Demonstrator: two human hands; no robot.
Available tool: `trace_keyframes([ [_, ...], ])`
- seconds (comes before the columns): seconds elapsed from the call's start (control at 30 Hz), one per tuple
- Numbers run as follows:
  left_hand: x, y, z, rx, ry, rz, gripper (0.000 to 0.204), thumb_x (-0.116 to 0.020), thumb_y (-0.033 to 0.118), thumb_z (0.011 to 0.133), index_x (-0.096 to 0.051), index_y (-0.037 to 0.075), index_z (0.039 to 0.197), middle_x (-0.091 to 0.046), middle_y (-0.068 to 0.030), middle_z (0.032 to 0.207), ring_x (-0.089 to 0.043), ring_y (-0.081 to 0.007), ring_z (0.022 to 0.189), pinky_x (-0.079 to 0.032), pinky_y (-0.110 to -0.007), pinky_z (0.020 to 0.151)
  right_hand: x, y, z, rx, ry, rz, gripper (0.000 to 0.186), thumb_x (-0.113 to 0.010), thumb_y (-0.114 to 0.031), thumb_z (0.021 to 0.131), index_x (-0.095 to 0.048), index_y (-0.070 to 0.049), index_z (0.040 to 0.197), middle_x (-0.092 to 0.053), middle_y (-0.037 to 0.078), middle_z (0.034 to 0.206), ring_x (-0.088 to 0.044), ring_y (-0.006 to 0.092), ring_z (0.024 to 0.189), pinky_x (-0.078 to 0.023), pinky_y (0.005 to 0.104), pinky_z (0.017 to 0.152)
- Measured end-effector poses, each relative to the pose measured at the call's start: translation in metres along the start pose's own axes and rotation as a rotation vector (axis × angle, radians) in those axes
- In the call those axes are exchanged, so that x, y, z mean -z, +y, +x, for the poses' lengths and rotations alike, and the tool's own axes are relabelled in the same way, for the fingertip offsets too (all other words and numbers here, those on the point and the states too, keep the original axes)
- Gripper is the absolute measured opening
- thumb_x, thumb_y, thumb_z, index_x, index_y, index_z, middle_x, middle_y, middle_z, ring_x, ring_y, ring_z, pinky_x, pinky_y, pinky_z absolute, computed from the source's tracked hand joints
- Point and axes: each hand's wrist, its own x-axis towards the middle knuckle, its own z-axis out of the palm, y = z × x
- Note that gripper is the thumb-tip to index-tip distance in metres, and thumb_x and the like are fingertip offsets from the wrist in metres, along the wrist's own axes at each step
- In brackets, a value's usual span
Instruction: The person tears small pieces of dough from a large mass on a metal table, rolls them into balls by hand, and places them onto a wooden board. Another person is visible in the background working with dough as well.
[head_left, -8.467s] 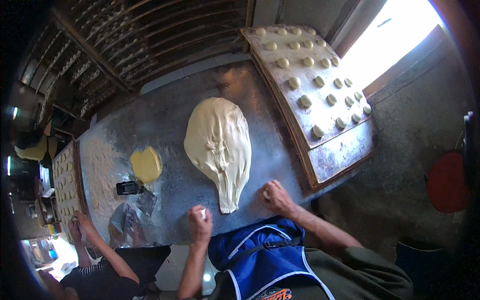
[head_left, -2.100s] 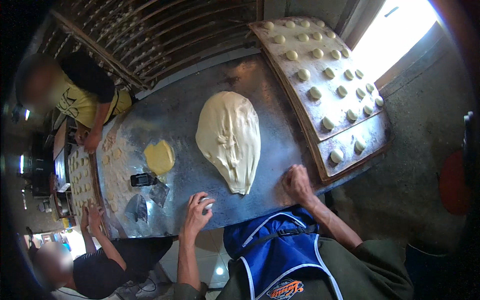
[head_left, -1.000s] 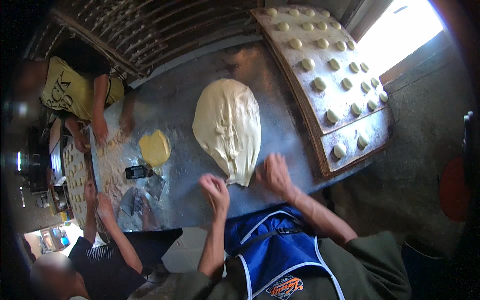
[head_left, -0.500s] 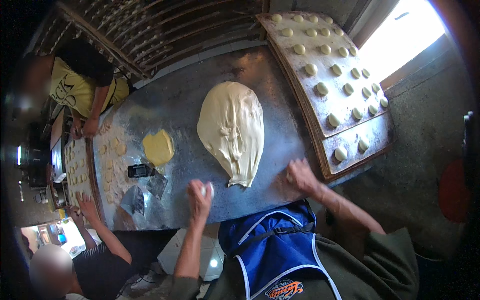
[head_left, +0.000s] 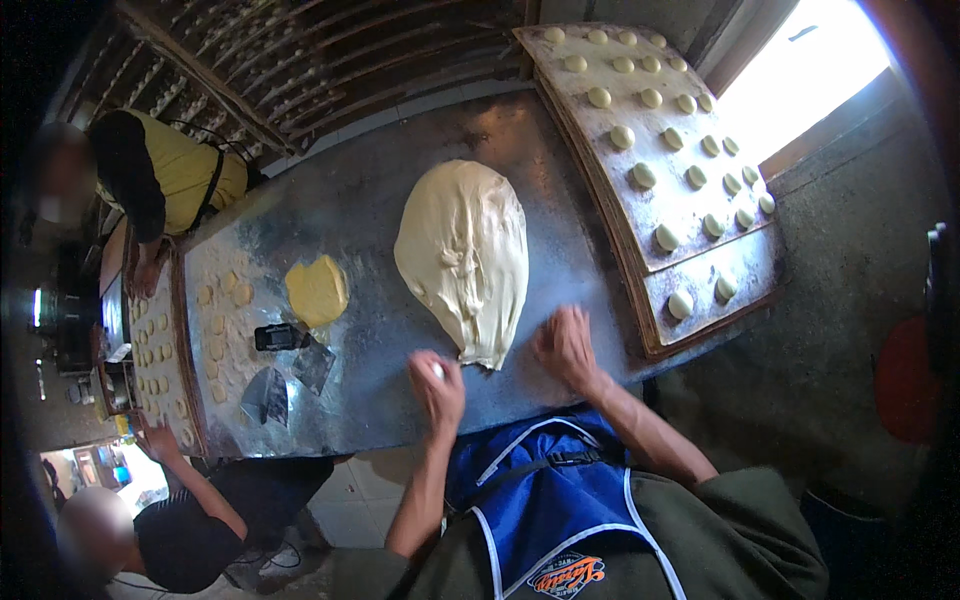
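A large, smooth slab of pale dough point(head_left: 462, 250) lies in the middle of the metal table, its narrow end toward me. Just left of that end, my left hand point(head_left: 437, 390) is closed, and a small white piece of dough point(head_left: 438, 371) shows between its thumb and fingers. On the other side of the narrow end, my right hand point(head_left: 568, 348) is curled low over the tabletop, apart from the slab. Its palm side faces the table, so whatever its fingers hold is hidden.
Stacked boards point(head_left: 655, 185) with dough balls fill the table's right end. Left of the slab sit a yellow dough lump point(head_left: 317, 291), a black box-shaped object point(head_left: 277, 338) and metal scrapers point(head_left: 316, 362). Two other people work around a board point(head_left: 160, 350) of dough pieces at far left.
Both my hands have moved inward toward the slab's narrow end. The person at far left has leaned over the board, and the nearer person's hand has shifted down along it.
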Motion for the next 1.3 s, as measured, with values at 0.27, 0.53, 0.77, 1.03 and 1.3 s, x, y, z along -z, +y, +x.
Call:
trace_keyframes([
  [0.27,0.034,-0.011,0.004,0.085,-0.04,0.192,0.024,-0.067,0.004,0.084,-0.045,0.003,0.092,-0.054,-0.0165,0.089,-0.054,-0.0381,0.088,-0.042,-0.05,0.079,0.027,0.018,0.007,0.061,0.017,-0.138,0.028,-0.071,-0.008,0.079,-0.05,-0.002,0.095,-0.049,0.018,0.089,-0.052,0.039,0.084,-0.041,0.0506,0.072],
  [0.53,0.107,0.011,0.037,-0.033,-0.595,0.143,0.04,-0.072,0.002,0.069,-0.068,0.009,0.108,-0.059,-0.0126,0.115,-0.055,-0.0355,0.113,-0.046,-0.047,0.098,0.076,0.027,-0.003,0.037,-0.198,-0.147,0.027,-0.072,-0.013,0.078,-0.055,-0.005,0.098,-0.053,0.013,0.101,-0.053,0.0317,0.099,-0.042,0.0458,0.079],
  [0.77,0.08,0.109,0.084,-0.152,-0.76,0.064,0.044,-0.071,-0.005,0.067,-0.071,0.008,0.109,-0.059,-0.0129,0.113,-0.062,-0.0335,0.104,-0.054,-0.042,0.088,0.113,0.035,-0.025,0.082,-0.372,0.067,0.031,-0.061,-0.004,0.078,-0.062,0.001,0.109,-0.058,0.017,0.106,-0.058,0.0326,0.098,-0.051,0.0418,0.088],
  [1.03,-0.138,0.334,0.098,-0.487,-0.617,-0.685,0.075,-0.075,-0.002,0.075,-0.047,0.008,0.143,-0.062,-0.0164,0.121,-0.064,-0.033,0.109,-0.054,-0.041,0.096,0.309,0.11,0.02,-0.278,0.119,0.218,0.043,-0.078,-0.006,0.084,-0.059,0.0,0.122,-0.061,0.018,0.121,-0.07,0.0281,0.098,-0.058,0.0381,0.088],
  [1.3,-0.332,0.42,0.032,-0.762,-0.779,-0.262,0.089,-0.076,0.011,0.077,-0.029,0.001,0.152,-0.057,-0.0261,0.122,-0.054,-0.041,0.119,-0.044,-0.048,0.102,0.346,0.274,0.042,-0.414,0.75,-0.241,0.077,-0.082,-0.018,0.085,-0.041,0.0,0.147,-0.066,0.02,0.117,-0.069,0.0275,0.101,-0.057,0.0386,0.083],
])
